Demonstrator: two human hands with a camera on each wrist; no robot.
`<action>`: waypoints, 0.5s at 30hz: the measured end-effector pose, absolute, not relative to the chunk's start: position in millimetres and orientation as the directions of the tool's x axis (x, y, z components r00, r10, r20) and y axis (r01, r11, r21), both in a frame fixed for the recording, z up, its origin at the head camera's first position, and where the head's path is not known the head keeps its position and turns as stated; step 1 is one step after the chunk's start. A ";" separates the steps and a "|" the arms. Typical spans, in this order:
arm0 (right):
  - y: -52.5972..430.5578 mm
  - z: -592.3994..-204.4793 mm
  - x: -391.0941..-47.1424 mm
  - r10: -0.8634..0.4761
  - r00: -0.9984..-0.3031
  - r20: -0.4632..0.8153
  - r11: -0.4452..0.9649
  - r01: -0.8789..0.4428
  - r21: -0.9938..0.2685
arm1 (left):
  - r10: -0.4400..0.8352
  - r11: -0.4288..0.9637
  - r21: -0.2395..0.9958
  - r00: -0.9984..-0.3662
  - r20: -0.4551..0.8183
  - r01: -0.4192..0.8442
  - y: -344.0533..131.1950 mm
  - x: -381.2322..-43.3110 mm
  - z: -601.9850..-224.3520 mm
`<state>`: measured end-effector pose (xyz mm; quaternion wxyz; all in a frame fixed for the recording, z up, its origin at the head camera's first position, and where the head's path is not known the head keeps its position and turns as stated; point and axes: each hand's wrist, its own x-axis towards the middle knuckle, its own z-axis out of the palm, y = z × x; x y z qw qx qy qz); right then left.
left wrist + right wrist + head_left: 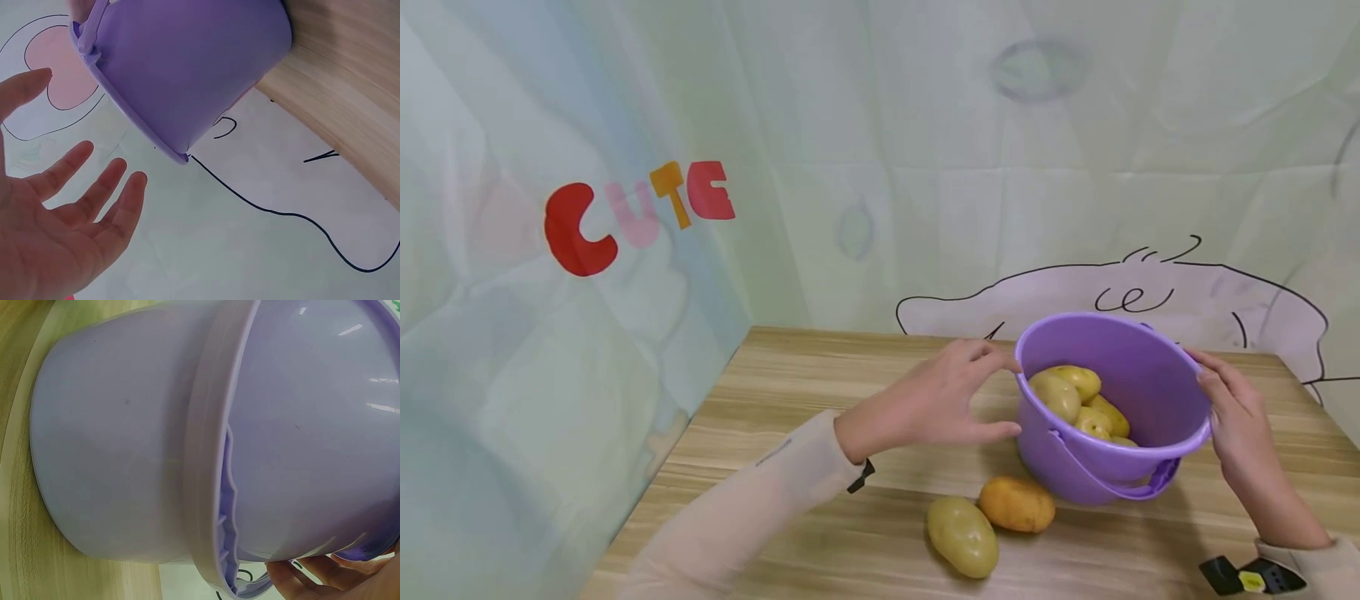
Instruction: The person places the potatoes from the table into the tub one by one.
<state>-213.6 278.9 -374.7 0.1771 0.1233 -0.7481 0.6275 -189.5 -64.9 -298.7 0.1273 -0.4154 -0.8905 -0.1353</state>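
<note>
A purple bucket (1108, 475) stands on the wooden table, its mouth facing up and toward me, the handle (1161, 479) hanging down its near side. Several yellow potatoes (1078, 404) lie inside it. At the right rim my right hand (1236, 408) grips the bucket; part of that hand (337, 578) shows low in the right wrist view. My left hand (943, 392) is beside the left rim, thumb and fingers spread with nothing between them. The left wrist view has these fingers (119, 215) apart from the bucket wall. In front of the bucket lie a greenish-yellow potato (962, 537) and an orange-brown potato (1017, 504).
The wooden table (820, 367) reaches back to a printed cloth backdrop (880, 167) with an outlined cartoon figure low behind the bucket. Coloured letters (580, 229) mark the left side of the cloth.
</note>
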 end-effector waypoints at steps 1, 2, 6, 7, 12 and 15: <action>278.9 -374.6 -213.6 0.040 -0.907 0.419 0.192 -0.405 -0.894 | 0.708 0.615 0.133 -0.618 0.342 0.777 -66.0 -188.7 -299.6; 279.0 -374.5 -213.6 0.040 -0.908 0.418 0.195 -0.403 -0.894 | 0.711 0.612 0.133 -0.615 0.341 0.780 -67.2 -187.9 -300.5; 279.5 -374.2 -213.7 0.034 -0.908 0.418 0.202 -0.403 -0.893 | 0.713 0.616 0.135 -0.622 0.325 0.776 -71.2 -183.1 -303.3; 279.5 -374.2 -213.7 0.033 -0.908 0.418 0.194 -0.405 -0.894 | 0.711 0.620 0.136 -0.627 0.320 0.773 -72.3 -181.8 -304.1; 279.2 -373.4 -213.1 0.033 -0.907 0.420 0.214 -0.404 -0.889 | 0.702 0.636 0.136 -0.642 0.308 0.760 -79.0 -174.9 -308.1; 278.5 -373.2 -212.6 0.039 -0.905 0.424 0.240 -0.403 -0.883 | 0.701 0.633 0.145 -0.643 0.310 0.760 -84.4 -171.7 -312.2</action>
